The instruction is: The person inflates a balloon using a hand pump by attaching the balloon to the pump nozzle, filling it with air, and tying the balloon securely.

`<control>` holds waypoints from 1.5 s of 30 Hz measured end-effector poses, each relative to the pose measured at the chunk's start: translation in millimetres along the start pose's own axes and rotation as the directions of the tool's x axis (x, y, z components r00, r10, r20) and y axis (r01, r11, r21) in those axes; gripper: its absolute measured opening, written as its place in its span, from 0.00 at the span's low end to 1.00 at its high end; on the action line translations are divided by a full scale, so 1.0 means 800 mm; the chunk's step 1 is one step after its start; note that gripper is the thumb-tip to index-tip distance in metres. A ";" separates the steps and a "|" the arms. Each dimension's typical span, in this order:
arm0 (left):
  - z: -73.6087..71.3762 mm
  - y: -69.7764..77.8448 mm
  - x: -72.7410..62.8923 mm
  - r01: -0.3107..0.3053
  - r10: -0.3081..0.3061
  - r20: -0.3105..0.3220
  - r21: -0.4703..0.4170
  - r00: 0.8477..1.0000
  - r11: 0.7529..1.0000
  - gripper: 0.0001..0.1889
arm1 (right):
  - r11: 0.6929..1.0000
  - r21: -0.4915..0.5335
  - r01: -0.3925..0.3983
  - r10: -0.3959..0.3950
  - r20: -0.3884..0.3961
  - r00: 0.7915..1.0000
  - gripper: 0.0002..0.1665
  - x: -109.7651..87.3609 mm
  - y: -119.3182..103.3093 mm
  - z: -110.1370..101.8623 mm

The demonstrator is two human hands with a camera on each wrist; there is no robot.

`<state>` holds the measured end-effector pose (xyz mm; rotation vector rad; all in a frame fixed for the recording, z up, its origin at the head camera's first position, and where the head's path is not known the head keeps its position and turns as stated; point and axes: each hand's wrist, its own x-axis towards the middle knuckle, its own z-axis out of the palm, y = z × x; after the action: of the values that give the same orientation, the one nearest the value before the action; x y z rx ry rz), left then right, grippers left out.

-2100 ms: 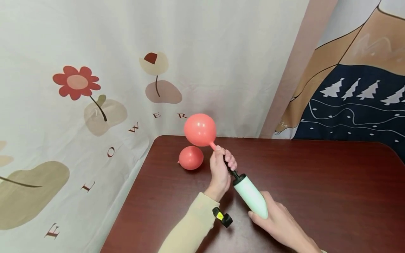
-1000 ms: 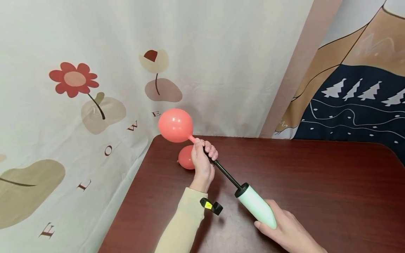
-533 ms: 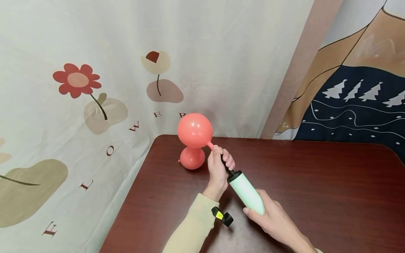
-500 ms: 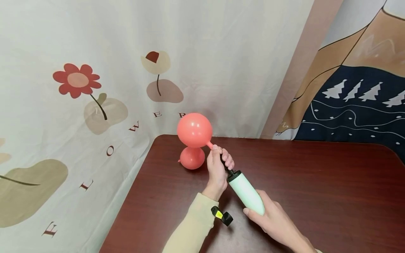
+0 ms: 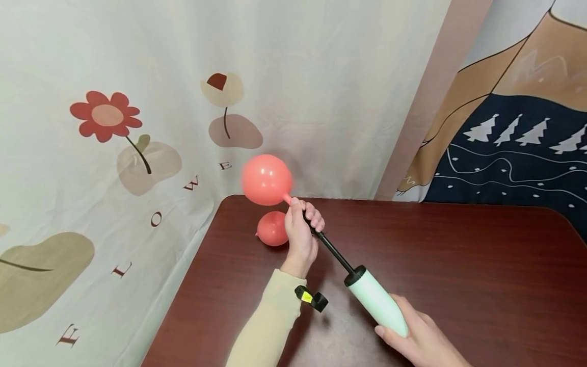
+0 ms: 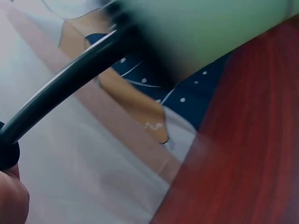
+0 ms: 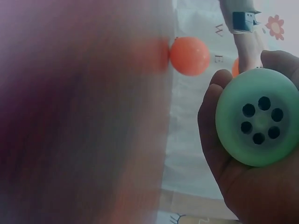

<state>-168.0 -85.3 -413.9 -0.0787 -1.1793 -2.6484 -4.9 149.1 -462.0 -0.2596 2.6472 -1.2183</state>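
My left hand (image 5: pixel 302 229) grips the black nozzle end of a balloon pump together with the neck of an inflated red balloon (image 5: pixel 267 179). The balloon stands up and to the left of that hand. My right hand (image 5: pixel 422 331) holds the pale green barrel of the balloon pump (image 5: pixel 378 303) near its rounded end. Between the hands a long stretch of black rod (image 5: pixel 337 252) shows, drawn out of the barrel. In the right wrist view the barrel's end (image 7: pixel 259 120) faces the camera, with several round holes, and fingers wrap its sides.
A second, tied red balloon (image 5: pixel 272 229) lies on the dark wooden table (image 5: pixel 435 255), partly behind my left hand. A white curtain with printed flowers (image 5: pixel 321 102) hangs behind and to the left. A dark blue printed cloth (image 5: pixel 518 153) hangs at the back right.
Compared with half a second ago, my hands have moved apart and the black rod is drawn out of the barrel. The held balloon has shifted up and left. Earlier frames show the rod out, then in.
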 end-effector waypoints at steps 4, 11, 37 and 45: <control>-0.005 0.012 0.012 -0.038 0.037 -0.030 -0.027 0.999 0.999 0.20 | 0.999 -0.030 -0.021 0.022 0.028 0.999 0.39 -0.006 0.007 -0.006; 0.000 0.009 0.007 -0.044 0.044 0.006 -0.023 0.999 0.999 0.20 | 0.998 -0.044 -0.037 0.038 0.020 0.999 0.39 0.000 0.003 -0.002; 0.006 -0.018 -0.021 0.052 -0.053 0.032 0.034 0.998 0.998 0.21 | 0.993 0.064 0.099 -0.089 -0.146 0.985 0.32 0.043 -0.040 0.023; 0.000 -0.005 -0.004 0.031 -0.031 0.000 0.016 1.000 0.999 0.21 | 0.999 0.036 -0.008 0.010 -0.038 0.999 0.35 0.019 -0.018 0.011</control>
<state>-165.6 -81.5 -417.4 -0.0583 -1.2115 -2.6654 -16.3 129.4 -458.6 -0.2202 2.6532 -1.2793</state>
